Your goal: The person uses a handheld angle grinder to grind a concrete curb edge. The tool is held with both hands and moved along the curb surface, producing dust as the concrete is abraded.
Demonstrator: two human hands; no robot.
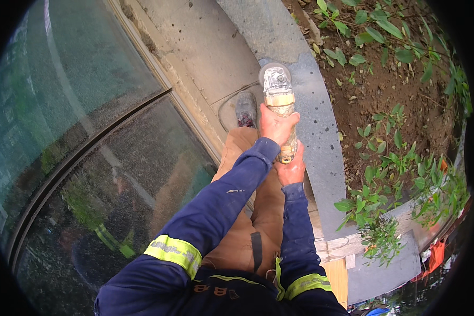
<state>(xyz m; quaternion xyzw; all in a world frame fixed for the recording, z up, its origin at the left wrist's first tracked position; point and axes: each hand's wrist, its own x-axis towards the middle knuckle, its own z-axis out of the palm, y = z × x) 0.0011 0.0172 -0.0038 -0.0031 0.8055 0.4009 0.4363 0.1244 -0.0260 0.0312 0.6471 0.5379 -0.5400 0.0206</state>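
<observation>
Both hands hold 1 angle grinder (279, 102) at the frame's upper centre: the left hand (275, 126) wraps its body, the right hand (292, 167) closes on its rear end. Its disc meets the grey stone kerb (321, 147) edge. Soil bed (374, 95) lies right, glass wall (79, 121) left.

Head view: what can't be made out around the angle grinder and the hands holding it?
- Angle grinder: disc's contact with the grey stone curb is hidden under its guard.
- Left hand: fingers wrap out of sight.
- Right hand: mostly behind the left sleeve.
- Cable's far end: cannot tell.
</observation>
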